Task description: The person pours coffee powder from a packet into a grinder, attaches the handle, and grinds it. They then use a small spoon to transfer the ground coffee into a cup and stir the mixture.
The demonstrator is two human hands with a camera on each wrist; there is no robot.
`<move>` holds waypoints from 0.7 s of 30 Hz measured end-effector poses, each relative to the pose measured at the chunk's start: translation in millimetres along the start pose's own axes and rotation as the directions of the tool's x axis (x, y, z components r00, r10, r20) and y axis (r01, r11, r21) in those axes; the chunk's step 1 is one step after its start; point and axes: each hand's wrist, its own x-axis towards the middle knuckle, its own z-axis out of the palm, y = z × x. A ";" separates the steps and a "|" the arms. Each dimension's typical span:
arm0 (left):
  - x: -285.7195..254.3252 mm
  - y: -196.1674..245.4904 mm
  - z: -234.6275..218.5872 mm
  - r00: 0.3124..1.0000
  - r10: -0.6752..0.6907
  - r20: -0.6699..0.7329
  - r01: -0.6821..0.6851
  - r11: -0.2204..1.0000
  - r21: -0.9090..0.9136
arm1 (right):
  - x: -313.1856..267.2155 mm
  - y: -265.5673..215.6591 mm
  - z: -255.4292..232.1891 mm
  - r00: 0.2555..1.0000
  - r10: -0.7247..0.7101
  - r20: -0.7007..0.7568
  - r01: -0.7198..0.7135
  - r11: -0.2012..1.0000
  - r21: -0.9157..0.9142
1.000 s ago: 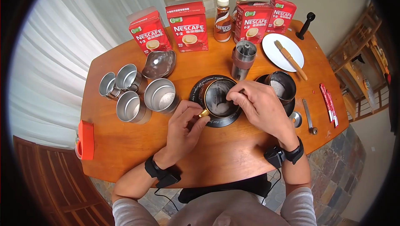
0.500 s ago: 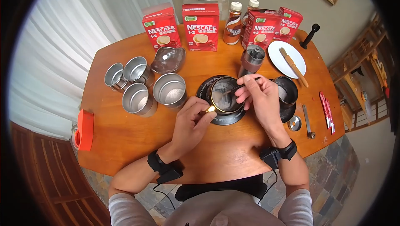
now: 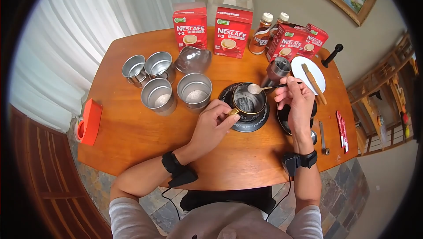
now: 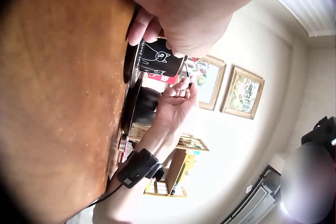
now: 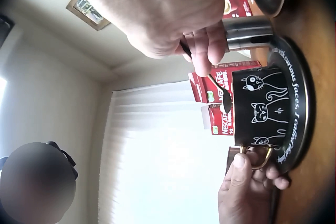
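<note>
A black cup [image 3: 250, 115] with white cat drawings and a gold handle stands on a lettered black saucer [image 5: 299, 124]. My left hand [image 3: 212, 123] pinches the cup's gold handle between thumb and fingers. Whitish residue coats the inside of the cup. In my right hand [image 3: 296, 102], a small spoon [image 3: 254, 89] with a black handle is held between thumb and fingers. Its bowl, pale on its upper side, hangs over the cup's rim in the head view. In the right wrist view the spoon shows beside the cup's mouth, apart from it.
Several steel cups [image 3: 158, 96] stand at left, two with pale powder inside. Behind are a clear dish [image 3: 194, 60], red coffee boxes [image 3: 231, 34] and bottles [image 3: 261, 36]. A steel tumbler [image 3: 274, 72], a white plate [image 3: 299, 67] with a brush and a second dark saucer [image 3: 282, 118] are at right.
The right hand has lifted the spoon out of the cup and drawn it up and rightward. The left hand stays at the handle. The head view has turned, shifting the table scene.
</note>
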 end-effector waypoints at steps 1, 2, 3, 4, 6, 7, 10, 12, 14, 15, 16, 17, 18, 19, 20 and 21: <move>0.3 -0.5 0.2 1.000 -0.005 -0.001 0.005 1.000 -0.005 | 0.0 -2.8 0.0 1.000 -0.005 -0.017 0.005 1.000 -0.003; 0.6 -1.0 0.6 1.000 -0.011 -0.004 0.011 1.000 -0.008 | 1.3 -4.4 -1.8 1.000 -0.004 -0.026 0.004 1.000 -0.006; 0.4 -1.3 0.8 1.000 -0.015 -0.008 0.015 1.000 -0.011 | 2.3 -5.4 -3.8 0.999 -0.005 -0.035 0.005 1.000 -0.002; -0.1 -1.4 1.2 1.000 -0.023 -0.014 0.023 1.000 -0.015 | 3.3 -6.6 -5.4 0.999 -0.007 -0.044 0.007 1.000 0.004; -1.1 -1.8 2.8 0.999 -0.037 -0.024 0.037 0.999 -0.026 | 4.3 -10.6 -4.2 0.999 -0.016 -0.037 0.017 1.000 0.014; -1.4 -1.5 3.3 0.999 -0.041 -0.028 0.040 0.999 -0.031 | 4.6 -13.1 -2.0 0.999 -0.018 -0.031 0.018 1.000 0.016; -1.8 -5.7 4.9 0.999 -0.025 -0.039 0.024 0.999 -0.037 | 6.0 -20.7 14.6 1.000 -0.009 0.020 0.009 1.000 0.027; -1.3 -8.0 5.0 0.999 -0.002 -0.039 0.002 1.000 -0.015 | 7.3 -24.5 33.8 0.998 0.005 0.066 -0.007 0.999 0.035; -1.1 -10.7 4.1 0.999 0.022 -0.035 -0.022 1.000 0.004 | 6.8 -30.4 59.8 0.995 0.007 0.103 -0.009 1.000 0.013; -1.0 -9.3 3.8 0.999 0.014 -0.032 -0.014 1.000 0.010 | 8.6 -29.7 71.6 0.992 -0.010 0.128 0.010 1.000 -0.004; -0.9 -9.7 3.4 1.000 0.015 -0.027 -0.014 1.000 0.007 | 10.2 -28.7 83.2 0.988 -0.024 0.153 0.028 0.999 -0.023; -0.8 -10.7 3.0 1.000 0.015 -0.024 -0.015 1.000 0.004 | 10.5 -31.8 95.3 0.977 -0.015 0.212 0.031 0.997 -0.073; -0.9 -11.4 2.9 1.000 0.015 -0.023 -0.015 1.000 0.001 | 13.3 -29.3 104.4 0.968 0.030 0.251 0.006 0.990 -0.139; -1.4 -10.5 3.4 1.000 0.000 -0.021 -0.001 1.000 -0.020 | 14.1 -27.3 113.0 0.968 0.036 0.248 0.022 0.974 -0.227; -1.7 -11.1 3.5 0.999 0.034 -0.023 -0.034 0.999 0.003 | 15.8 -25.9 120.3 0.969 0.039 0.245 0.040 0.949 -0.312; -2.4 -10.2 3.5 0.997 0.066 -0.027 -0.066 0.998 0.026 | 16.7 -26.3 124.3 0.963 0.075 0.260 0.022 0.936 -0.351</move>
